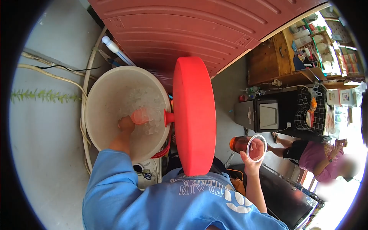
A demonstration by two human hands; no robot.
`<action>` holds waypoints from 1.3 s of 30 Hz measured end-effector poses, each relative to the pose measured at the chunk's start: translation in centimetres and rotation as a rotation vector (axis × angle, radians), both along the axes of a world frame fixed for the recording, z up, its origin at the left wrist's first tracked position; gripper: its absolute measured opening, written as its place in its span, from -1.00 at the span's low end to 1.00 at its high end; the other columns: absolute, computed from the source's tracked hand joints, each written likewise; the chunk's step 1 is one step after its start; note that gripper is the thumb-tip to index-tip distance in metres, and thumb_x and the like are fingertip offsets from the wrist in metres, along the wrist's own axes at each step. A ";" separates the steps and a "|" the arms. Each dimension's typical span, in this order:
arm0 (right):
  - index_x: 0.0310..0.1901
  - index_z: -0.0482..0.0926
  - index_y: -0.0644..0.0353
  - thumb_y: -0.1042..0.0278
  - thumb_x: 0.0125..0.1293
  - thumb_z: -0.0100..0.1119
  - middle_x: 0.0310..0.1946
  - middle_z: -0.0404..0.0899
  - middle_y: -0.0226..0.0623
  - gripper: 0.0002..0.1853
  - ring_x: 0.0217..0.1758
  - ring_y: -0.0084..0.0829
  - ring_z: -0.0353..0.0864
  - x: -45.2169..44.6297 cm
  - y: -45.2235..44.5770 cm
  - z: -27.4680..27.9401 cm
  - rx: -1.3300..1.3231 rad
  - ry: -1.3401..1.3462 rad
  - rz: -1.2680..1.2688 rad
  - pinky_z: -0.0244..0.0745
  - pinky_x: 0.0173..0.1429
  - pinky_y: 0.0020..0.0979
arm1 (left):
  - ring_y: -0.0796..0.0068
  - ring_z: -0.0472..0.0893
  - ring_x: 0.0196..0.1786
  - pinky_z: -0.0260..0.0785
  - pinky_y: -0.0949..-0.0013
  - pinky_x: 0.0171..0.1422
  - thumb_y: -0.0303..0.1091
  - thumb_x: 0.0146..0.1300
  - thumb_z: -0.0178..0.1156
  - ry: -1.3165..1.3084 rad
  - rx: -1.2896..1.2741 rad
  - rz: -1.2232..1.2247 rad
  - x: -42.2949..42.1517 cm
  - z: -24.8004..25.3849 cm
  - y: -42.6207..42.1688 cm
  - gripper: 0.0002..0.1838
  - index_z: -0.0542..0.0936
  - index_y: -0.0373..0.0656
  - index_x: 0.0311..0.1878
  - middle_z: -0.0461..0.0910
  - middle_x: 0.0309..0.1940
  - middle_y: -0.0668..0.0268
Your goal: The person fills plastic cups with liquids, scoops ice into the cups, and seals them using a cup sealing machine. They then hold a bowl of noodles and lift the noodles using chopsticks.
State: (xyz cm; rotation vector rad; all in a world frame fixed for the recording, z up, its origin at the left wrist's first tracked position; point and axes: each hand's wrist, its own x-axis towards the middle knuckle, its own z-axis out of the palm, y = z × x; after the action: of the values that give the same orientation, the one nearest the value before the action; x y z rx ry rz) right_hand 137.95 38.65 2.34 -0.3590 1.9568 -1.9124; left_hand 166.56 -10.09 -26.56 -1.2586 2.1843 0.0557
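Down in a large whitish bucket (105,94), my left hand (125,124) is closed round a red translucent scoop (140,115). The scoop rests among clear ice pieces (143,96) at the bucket's right side. At the right, my right hand (252,159) holds a clear plastic cup (239,144) with dark reddish-brown liquid, its round open rim facing me. Between my hands is a big red lid (194,115), seen nearly edge-on, with its knob pointing towards the bucket.
A reddish ribbed panel (172,27) spans the top. Pipes (86,99) run along the wall at left, and scissors (145,174) lie below the bucket. At right are a black and grey appliance (268,115), a wooden cabinet (270,57) and another person (316,157).
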 end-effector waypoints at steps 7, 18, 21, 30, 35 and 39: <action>0.47 0.21 0.18 0.06 -0.01 0.65 0.28 0.36 -0.22 0.06 0.34 -0.12 0.44 -2.0 -4.0 4.9 -0.174 0.231 0.075 0.35 0.49 0.18 | 0.17 0.72 -0.04 0.50 0.07 0.06 -0.26 0.28 0.24 0.405 -0.080 -0.182 -3.1 -2.8 -3.0 -0.87 0.73 0.05 -0.17 0.77 -0.20 0.31; 0.53 0.09 0.31 -0.23 -0.08 0.63 0.33 0.33 -0.06 0.28 0.40 -0.04 0.46 0.3 -17.3 21.5 -0.394 0.263 0.487 0.39 0.44 0.30 | 0.02 0.72 -0.13 0.52 -0.06 -0.05 -0.24 0.19 0.29 0.735 -0.080 -0.349 -2.1 5.1 -5.6 -0.88 0.74 0.02 -0.27 0.77 -0.26 0.23; 0.41 0.27 0.28 0.39 -0.07 0.68 0.23 0.47 -0.11 0.01 0.30 -0.17 0.54 2.0 -21.1 22.8 -0.608 0.021 0.712 0.49 0.39 -0.07 | -0.05 0.72 -0.15 0.53 -0.05 -0.06 -0.23 0.19 0.28 0.719 -0.061 -0.330 -0.7 13.5 -5.0 -0.87 0.74 0.01 -0.27 0.75 -0.27 0.12; 0.33 0.41 0.37 0.30 -0.04 0.72 0.27 0.54 -0.02 -0.10 0.43 -0.21 0.48 4.4 -29.5 17.6 -0.221 0.247 0.887 0.39 0.52 -0.17 | -0.11 0.71 -0.10 0.56 0.04 -0.01 -0.18 0.20 0.31 0.880 -0.190 -0.208 6.8 37.3 -3.2 -0.75 0.76 -0.06 -0.12 0.71 -0.19 -0.04; 0.29 0.46 0.40 0.10 -0.24 0.76 0.20 0.61 0.00 0.03 0.34 -0.20 0.59 5.3 -33.8 15.3 -0.061 0.428 0.998 0.47 0.43 -0.31 | -0.14 0.71 -0.14 0.55 0.09 -0.02 -0.29 0.16 0.35 0.885 -0.192 -0.015 9.6 48.2 -1.5 -0.79 0.75 -0.13 -0.16 0.70 -0.24 -0.06; 0.23 0.51 0.38 0.22 -0.22 0.73 0.14 0.65 -0.02 -0.09 0.28 -0.20 0.62 7.9 -36.4 14.6 0.043 0.628 1.106 0.48 0.40 -0.31 | -0.09 0.72 -0.12 0.55 0.03 0.00 -0.32 0.18 0.31 0.636 -0.350 -0.076 9.6 50.7 -0.2 -0.83 0.75 -0.12 -0.19 0.71 -0.23 -0.05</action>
State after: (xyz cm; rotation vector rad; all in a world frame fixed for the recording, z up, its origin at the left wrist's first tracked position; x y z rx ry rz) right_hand 145.84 2.25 16.91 -1.7448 1.4936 -1.0548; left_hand 176.19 -10.25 24.13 -1.4923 2.8824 0.0483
